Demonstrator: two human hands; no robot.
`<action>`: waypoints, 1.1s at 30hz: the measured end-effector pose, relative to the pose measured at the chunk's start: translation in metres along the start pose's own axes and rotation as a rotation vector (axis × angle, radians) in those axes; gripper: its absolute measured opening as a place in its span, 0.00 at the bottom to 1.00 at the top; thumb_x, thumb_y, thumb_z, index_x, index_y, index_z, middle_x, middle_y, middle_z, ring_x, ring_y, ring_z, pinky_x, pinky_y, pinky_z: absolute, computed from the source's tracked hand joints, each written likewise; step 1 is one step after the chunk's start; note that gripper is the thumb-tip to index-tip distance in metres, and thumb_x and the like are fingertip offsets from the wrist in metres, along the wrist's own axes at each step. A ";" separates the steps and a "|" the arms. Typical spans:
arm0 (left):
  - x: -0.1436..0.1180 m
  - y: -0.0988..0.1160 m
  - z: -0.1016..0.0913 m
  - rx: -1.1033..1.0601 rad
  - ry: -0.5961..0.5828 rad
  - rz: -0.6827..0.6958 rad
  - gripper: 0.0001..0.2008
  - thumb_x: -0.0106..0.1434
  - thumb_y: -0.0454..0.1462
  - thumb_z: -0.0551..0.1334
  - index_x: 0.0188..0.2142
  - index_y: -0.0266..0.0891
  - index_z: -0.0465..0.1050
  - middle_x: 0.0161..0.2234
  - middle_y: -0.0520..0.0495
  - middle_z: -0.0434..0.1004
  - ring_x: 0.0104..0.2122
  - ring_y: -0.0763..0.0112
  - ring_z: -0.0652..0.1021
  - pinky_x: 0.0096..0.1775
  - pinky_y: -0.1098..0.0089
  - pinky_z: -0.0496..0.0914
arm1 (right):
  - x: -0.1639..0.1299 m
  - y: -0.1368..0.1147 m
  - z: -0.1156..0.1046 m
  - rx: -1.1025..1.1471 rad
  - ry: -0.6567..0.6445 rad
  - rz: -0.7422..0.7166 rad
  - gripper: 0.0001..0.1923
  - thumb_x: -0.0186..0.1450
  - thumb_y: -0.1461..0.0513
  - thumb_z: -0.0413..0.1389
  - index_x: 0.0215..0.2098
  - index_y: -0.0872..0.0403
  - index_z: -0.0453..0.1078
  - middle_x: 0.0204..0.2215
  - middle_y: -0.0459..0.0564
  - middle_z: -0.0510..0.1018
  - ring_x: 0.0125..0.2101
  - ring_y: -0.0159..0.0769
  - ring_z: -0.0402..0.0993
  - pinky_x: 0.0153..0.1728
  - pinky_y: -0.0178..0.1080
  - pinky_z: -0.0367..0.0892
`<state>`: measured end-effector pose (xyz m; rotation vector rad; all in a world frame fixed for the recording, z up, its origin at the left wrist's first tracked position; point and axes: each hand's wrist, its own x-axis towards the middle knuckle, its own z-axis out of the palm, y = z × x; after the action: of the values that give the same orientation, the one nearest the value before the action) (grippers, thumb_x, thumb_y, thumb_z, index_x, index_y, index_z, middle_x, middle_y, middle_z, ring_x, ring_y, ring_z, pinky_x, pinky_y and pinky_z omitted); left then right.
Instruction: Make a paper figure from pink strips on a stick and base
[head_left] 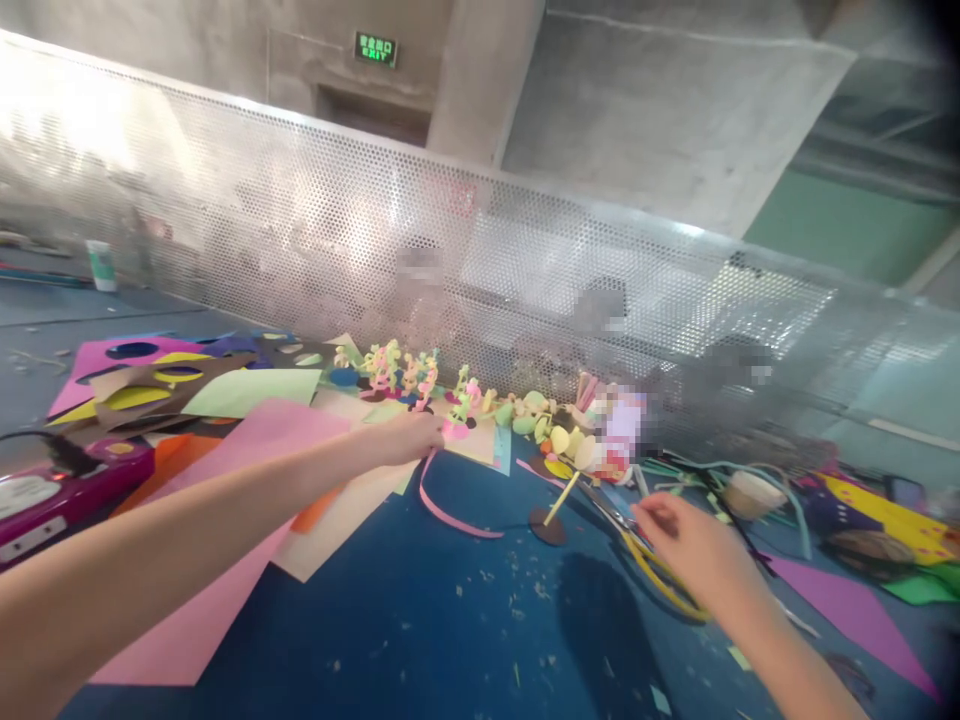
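My left hand (pixel 409 437) reaches far across the blue table (pixel 450 620) and its fingers close on a small pink foam flower (pixel 455 428) at the row of craft flowers (pixel 409 372). A pink foam strip (pixel 450 515) curls on the table just below that hand. My right hand (pixel 686 545) lies over the yellow-handled scissors (pixel 652 570), its fingers curled at the handles. In front of it a small figure on a pale stick (pixel 561 498) stands on a dark round base (pixel 547 526).
Coloured foam sheets (pixel 247 450) are spread at the left, with a magenta tool (pixel 67 490) at the left edge. A perforated metal screen (pixel 480 270) bounds the far side. Purple, yellow and green scraps (pixel 877 540) and a small basket (pixel 750 492) lie at the right.
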<state>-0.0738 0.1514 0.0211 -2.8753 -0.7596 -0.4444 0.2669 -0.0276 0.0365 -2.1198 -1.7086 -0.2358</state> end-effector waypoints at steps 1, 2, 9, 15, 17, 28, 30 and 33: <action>0.000 0.001 0.001 0.002 0.007 0.014 0.07 0.55 0.30 0.57 0.29 0.38 0.73 0.32 0.45 0.71 0.31 0.69 0.71 0.30 0.74 0.62 | -0.002 -0.010 -0.001 0.045 -0.002 -0.027 0.10 0.58 0.53 0.48 0.29 0.49 0.66 0.28 0.48 0.78 0.30 0.41 0.75 0.29 0.38 0.66; 0.000 0.003 0.001 0.000 0.012 0.022 0.07 0.57 0.31 0.55 0.28 0.37 0.73 0.33 0.45 0.71 0.32 0.69 0.71 0.31 0.73 0.62 | -0.005 -0.021 -0.001 0.106 -0.017 -0.067 0.10 0.58 0.54 0.49 0.30 0.49 0.66 0.29 0.48 0.78 0.31 0.41 0.75 0.31 0.38 0.67; -0.009 0.074 -0.030 -0.067 0.057 0.044 0.10 0.62 0.36 0.50 0.34 0.40 0.69 0.26 0.50 0.69 0.27 0.71 0.70 0.29 0.73 0.62 | -0.042 -0.083 0.005 0.558 -0.180 -0.281 0.24 0.59 0.53 0.52 0.52 0.48 0.57 0.52 0.51 0.65 0.49 0.42 0.65 0.49 0.44 0.62; -0.005 0.133 -0.048 -0.101 0.151 0.297 0.09 0.62 0.34 0.52 0.31 0.37 0.70 0.27 0.48 0.73 0.30 0.68 0.71 0.32 0.70 0.63 | -0.060 -0.110 0.004 1.068 -0.460 -0.080 0.21 0.61 0.51 0.50 0.50 0.49 0.56 0.38 0.50 0.73 0.33 0.34 0.73 0.36 0.37 0.68; -0.003 0.138 -0.048 -0.165 0.177 0.299 0.10 0.63 0.35 0.52 0.32 0.38 0.71 0.27 0.48 0.74 0.30 0.68 0.72 0.33 0.70 0.64 | -0.055 -0.108 -0.002 1.055 -0.541 -0.035 0.19 0.61 0.51 0.50 0.46 0.52 0.59 0.28 0.47 0.73 0.19 0.26 0.67 0.23 0.32 0.65; 0.017 0.107 -0.011 -0.717 0.103 -0.144 0.13 0.61 0.41 0.53 0.39 0.42 0.74 0.33 0.51 0.77 0.32 0.71 0.75 0.35 0.74 0.66 | -0.022 -0.054 -0.036 1.201 -0.463 0.205 0.15 0.58 0.54 0.55 0.41 0.51 0.70 0.24 0.44 0.69 0.18 0.24 0.54 0.19 0.30 0.54; 0.028 0.101 0.004 -0.794 0.096 -0.249 0.15 0.58 0.43 0.55 0.42 0.41 0.72 0.35 0.49 0.77 0.34 0.69 0.76 0.39 0.72 0.67 | -0.017 -0.047 -0.036 1.319 -0.358 0.232 0.15 0.56 0.56 0.58 0.40 0.51 0.71 0.28 0.47 0.72 0.21 0.26 0.58 0.22 0.31 0.58; 0.048 0.101 0.025 -0.988 0.103 -0.282 0.19 0.55 0.43 0.58 0.45 0.40 0.70 0.38 0.47 0.76 0.37 0.67 0.76 0.43 0.69 0.67 | -0.011 -0.040 -0.033 1.411 -0.218 0.245 0.13 0.53 0.56 0.60 0.36 0.51 0.72 0.31 0.47 0.73 0.24 0.27 0.62 0.26 0.32 0.62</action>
<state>0.0230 0.0916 0.0073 -3.5468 -1.1881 -1.3113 0.2300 -0.0444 0.0704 -1.1988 -1.0428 1.0008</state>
